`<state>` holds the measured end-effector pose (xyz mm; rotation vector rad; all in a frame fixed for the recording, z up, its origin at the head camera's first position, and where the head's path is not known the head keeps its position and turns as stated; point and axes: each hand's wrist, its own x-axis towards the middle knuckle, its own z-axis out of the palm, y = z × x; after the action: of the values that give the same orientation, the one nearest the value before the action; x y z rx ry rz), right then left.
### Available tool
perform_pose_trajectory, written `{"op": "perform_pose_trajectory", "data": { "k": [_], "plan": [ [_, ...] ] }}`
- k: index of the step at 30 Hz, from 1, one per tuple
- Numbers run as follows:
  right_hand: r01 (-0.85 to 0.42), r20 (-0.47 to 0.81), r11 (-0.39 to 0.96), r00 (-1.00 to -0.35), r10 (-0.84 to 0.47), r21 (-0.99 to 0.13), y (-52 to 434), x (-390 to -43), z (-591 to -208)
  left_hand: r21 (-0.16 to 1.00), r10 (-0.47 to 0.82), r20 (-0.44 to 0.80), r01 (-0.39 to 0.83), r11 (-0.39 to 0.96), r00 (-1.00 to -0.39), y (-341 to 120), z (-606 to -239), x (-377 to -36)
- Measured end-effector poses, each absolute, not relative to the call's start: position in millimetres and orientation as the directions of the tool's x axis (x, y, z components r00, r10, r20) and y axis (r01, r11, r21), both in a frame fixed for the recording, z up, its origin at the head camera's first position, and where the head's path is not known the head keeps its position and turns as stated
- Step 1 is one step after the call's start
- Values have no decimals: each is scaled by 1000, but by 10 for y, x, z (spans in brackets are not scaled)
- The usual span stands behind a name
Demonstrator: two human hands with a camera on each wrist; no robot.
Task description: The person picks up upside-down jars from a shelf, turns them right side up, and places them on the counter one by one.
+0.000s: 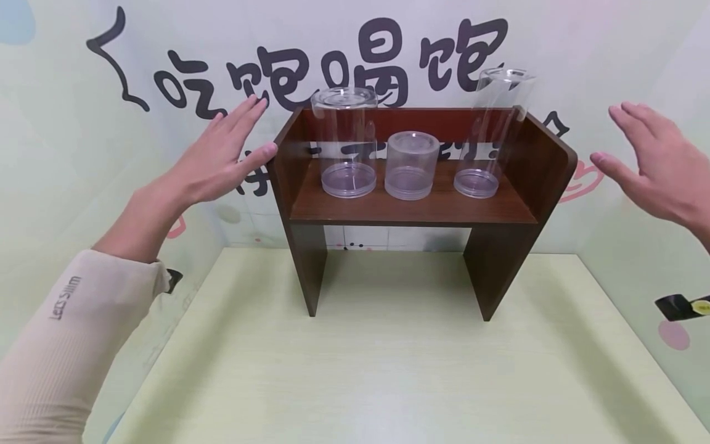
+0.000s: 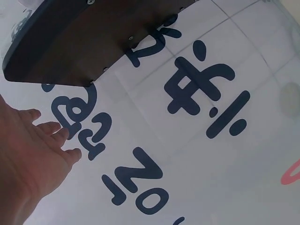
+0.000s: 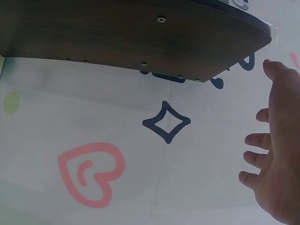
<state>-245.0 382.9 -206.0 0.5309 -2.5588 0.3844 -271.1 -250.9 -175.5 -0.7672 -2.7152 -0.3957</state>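
My left hand (image 1: pixel 222 154) is raised in the air beside the left side panel of a dark brown wooden shelf (image 1: pixel 413 213), fingers straight and holding nothing. To the right of the shelf, apart from it, my right hand (image 1: pixel 651 160) is also up with straight fingers and holds nothing. On the shelf board stand three clear containers with their thick closed ends up: a wide jar (image 1: pixel 346 145) at left, a short one (image 1: pixel 412 166) in the middle and a tall narrow one (image 1: pixel 490 135) at right. Whether the left thumb touches the panel I cannot tell.
The shelf stands on two side panels on a pale green table (image 1: pixel 383 364). Behind it is a white wall sheet (image 1: pixel 205 37) with large dark characters. Similar printed sheets close off the left and right sides. In the right wrist view, screws (image 3: pixel 161 19) dot the shelf's outer panel.
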Motion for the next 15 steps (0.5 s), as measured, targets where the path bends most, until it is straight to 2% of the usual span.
{"op": "perform_pose_trajectory", "data": {
  "k": [15],
  "plan": [
    [-431,525,891,-796,-301,-141,3340,-2461,-1592,137,513,257,557,819,-819,-2288,-1618,-2715]
  ]
}}
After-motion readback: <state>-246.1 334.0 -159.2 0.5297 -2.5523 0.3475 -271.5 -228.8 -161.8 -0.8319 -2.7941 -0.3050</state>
